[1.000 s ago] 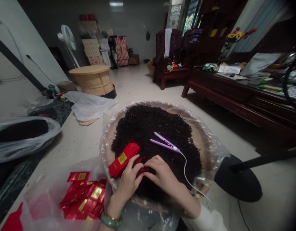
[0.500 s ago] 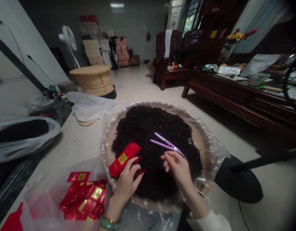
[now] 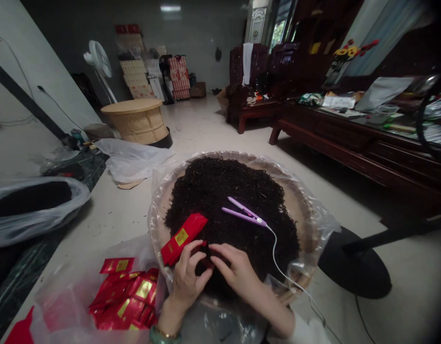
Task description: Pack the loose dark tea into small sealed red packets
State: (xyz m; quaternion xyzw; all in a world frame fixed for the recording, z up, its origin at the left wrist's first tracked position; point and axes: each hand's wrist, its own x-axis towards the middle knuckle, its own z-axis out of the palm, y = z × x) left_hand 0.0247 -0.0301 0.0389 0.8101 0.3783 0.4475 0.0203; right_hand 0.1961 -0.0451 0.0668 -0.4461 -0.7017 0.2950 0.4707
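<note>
A round basket lined with clear plastic holds a heap of dark loose tea leaves. My left hand and my right hand meet at the near edge of the heap, fingers pinched together on a small red packet that is mostly hidden between them. A longer red packet with a gold label lies on the leaves just left of my hands. A purple clamp-like sealer with a white cord rests open on the heap beyond my right hand.
A clear bag of several red packets lies at my left. A large plastic bag of dark leaves sits further left. A black fan base stands at the right, dark wooden furniture behind, a round woven stool ahead.
My right hand reached up toward the purple sealer half a second ago, then came back down to join the left hand on the small red packet.
</note>
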